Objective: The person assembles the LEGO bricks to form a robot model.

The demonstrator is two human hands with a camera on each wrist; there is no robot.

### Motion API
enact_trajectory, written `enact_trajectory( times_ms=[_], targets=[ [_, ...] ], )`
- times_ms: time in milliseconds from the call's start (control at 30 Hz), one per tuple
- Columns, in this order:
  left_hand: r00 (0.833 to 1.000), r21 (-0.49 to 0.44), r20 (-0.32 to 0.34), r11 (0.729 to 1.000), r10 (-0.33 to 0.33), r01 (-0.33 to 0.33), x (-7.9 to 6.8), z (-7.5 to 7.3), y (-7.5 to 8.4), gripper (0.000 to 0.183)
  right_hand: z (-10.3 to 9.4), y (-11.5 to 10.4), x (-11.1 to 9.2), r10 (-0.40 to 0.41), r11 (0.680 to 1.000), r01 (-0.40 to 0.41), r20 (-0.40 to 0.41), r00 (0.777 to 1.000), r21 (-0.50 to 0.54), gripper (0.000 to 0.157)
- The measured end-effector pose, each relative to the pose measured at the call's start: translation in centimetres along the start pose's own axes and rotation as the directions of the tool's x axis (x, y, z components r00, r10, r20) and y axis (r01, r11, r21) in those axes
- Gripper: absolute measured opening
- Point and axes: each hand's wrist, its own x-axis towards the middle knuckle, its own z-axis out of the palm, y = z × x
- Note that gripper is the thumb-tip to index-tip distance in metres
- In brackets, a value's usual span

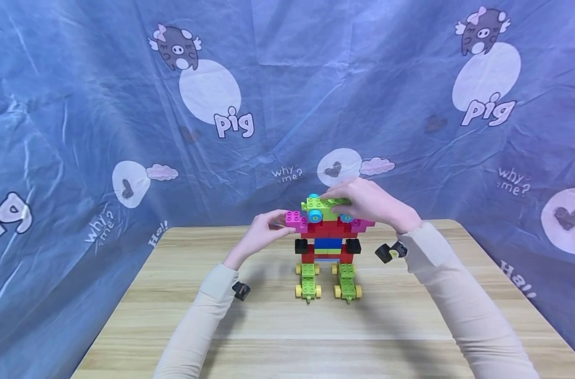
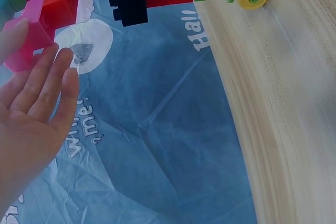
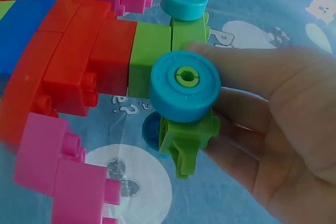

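Note:
A figure of toy building bricks stands upright on the table, its red bricks [image 1: 326, 228] above blue and lime ones [image 1: 329, 243]. On top lies a lime wheeled brick base [image 1: 315, 203] with turquoise wheels [image 3: 185, 85]. My right hand [image 1: 370, 202] grips this base, thumb and fingers on either side of it. At the figure's left, my left hand [image 1: 266, 231] pinches a pink brick [image 2: 35, 23] between thumb and fingers. More pink bricks [image 3: 79, 190] stick out on the other side, partly behind my right hand in the head view.
Two lime wheeled bases with yellow wheels, one left [image 1: 308, 282] and one right [image 1: 347, 282], form the figure's feet. Black bricks [image 1: 301, 246] jut from its sides. Behind the wooden table [image 1: 183, 316] hangs a blue printed cloth [image 1: 287, 95].

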Motion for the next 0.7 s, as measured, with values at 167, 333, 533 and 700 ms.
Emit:
enact_trajectory(
  times_ms=[167,333,533,700],
  targets=[
    [1.000,-0.009,0.003,1.000,-0.003,0.003,0.07,-0.05,-0.10,0.040,0.08,0.00,0.02,0.003,1.000,-0.003,0.005,1.000,-0.005,0.037],
    [1.000,-0.005,0.003,1.000,-0.010,0.010,0.07,-0.09,-0.16,0.040,0.21,-0.26,-0.07,0.011,0.999,-0.012,-0.020,1.000,-0.035,0.037],
    [1.000,0.005,-0.002,1.000,-0.016,0.016,-0.03,-0.11,-0.11,0.039,0.43,-0.38,-0.20,0.018,0.998,-0.020,-0.040,0.999,-0.057,0.038],
    [1.000,0.006,0.001,1.000,-0.006,0.006,0.04,-0.13,-0.01,0.040,0.58,-0.24,-0.23,0.019,0.997,-0.023,-0.054,0.998,-0.068,0.039]
  ],
)
